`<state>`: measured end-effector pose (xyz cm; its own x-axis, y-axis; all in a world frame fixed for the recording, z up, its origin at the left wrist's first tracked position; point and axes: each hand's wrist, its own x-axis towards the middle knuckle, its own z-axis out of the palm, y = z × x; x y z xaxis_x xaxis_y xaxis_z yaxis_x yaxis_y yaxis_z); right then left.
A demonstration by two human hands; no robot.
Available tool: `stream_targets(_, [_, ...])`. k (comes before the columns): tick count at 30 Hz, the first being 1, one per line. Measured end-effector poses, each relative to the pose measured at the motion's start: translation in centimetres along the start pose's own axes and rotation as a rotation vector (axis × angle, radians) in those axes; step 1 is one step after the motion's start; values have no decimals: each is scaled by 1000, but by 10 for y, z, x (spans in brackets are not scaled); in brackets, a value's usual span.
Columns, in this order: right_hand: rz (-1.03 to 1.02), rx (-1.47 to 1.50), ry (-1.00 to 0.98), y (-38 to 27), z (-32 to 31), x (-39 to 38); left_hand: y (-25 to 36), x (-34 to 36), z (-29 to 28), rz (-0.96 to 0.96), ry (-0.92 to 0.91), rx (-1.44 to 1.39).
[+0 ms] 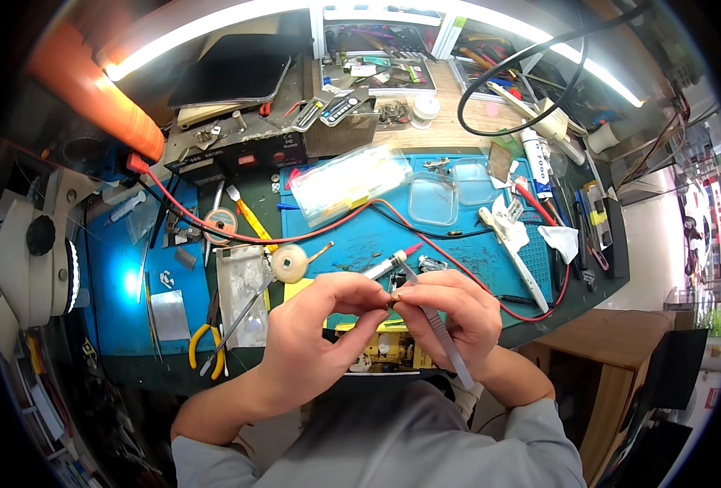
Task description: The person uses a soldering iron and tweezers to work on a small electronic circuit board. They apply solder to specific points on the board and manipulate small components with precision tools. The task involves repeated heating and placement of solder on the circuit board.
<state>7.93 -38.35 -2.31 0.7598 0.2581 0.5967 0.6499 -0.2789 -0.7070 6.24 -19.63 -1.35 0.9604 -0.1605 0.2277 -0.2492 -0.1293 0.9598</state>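
My two hands meet just above the near edge of the bench. My left hand (312,321) is closed in a pinch on a tiny dark part (392,304), too small to name. My right hand (458,313) grips grey metal tweezers (451,351), which slant across its fingers; its thumb and forefinger also meet at the tiny part. Below the hands lies an opened device (381,354) with yellow inner parts, partly covered by the hands. Just beyond the fingertips is a syringe-like tube (386,265) with a pink tip.
A blue mat (352,244) covers the bench. Yellow-handled pliers (206,346) and a clear tray (243,301) lie left. Red and black cables cross the mat near a plastic box (348,183). A white-handled tool (523,264) rests right, and a microscope (31,244) stands far left.
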Motion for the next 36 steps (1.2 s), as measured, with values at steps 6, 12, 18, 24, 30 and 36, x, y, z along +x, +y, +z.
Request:
stream_targets(6, [-52, -11, 20, 2, -2, -4, -4, 0, -3, -111, -70, -161])
stream_targets(12, [68, 129, 54, -1, 1, -1, -4, -2, 0, -116, -49, -327])
stream_targets(18, [167, 260, 37, -2, 1, 0, -6, -2, -3, -271, -86, -527])
stream_targets(24, [234, 312, 30, -1, 2, -1, -7, -1, -3, -293, -89, -595])
stream_targets(30, [157, 221, 7, 1, -8, 0, -9, 5, -15, -588, -93, -975])
stream_targets(36, [7, 279, -49, -1, -17, 2, -15, 4, -20, -701, -129, -1162])
